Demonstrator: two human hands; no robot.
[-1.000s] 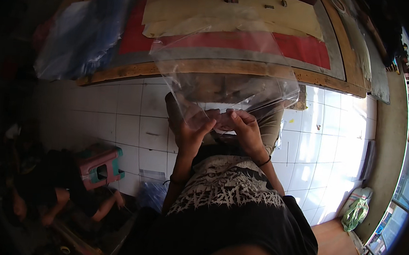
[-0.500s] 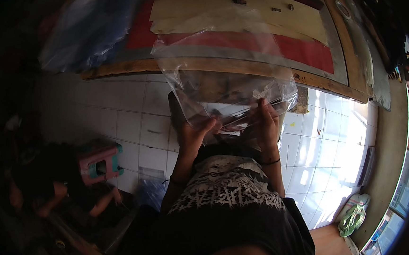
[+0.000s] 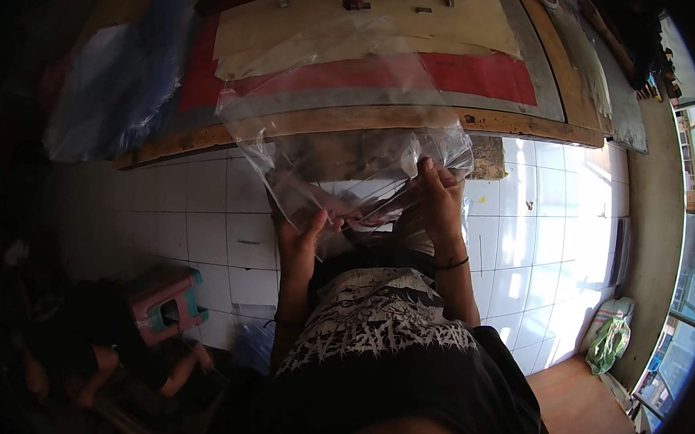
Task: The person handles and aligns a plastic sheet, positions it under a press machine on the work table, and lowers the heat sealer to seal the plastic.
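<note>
Clear plastic bag (image 3: pixel 344 148) held up in front of the person's chest, above the white tiled floor (image 3: pixel 202 215) and just before the near edge of the wooden table (image 3: pixel 354 121); the film is crumpled at its lower part and spreads upward so that the table's red sheet (image 3: pixel 470 72) and cream sheet (image 3: pixel 361 20) show through it. Left hand (image 3: pixel 302 234) grasps the lower left part of the bag, fingers curled round the film. Right hand (image 3: pixel 437 199) grips the lower right part, thumb and fingers pinched on the plastic, a dark band on the wrist. Both hands lie near each other, with gathered film between them. A pile of bluish plastic sheeting (image 3: pixel 123 88) rests at the left end of the table. A pink and teal stool (image 3: pixel 168 305) stands on the floor at lower left, well apart from the hands. A green bag (image 3: pixel 608 344) lies by the wall at right, near the wooden floor strip (image 3: pixel 576 410). The person wears a black shirt with a white print (image 3: pixel 380 332)
</note>
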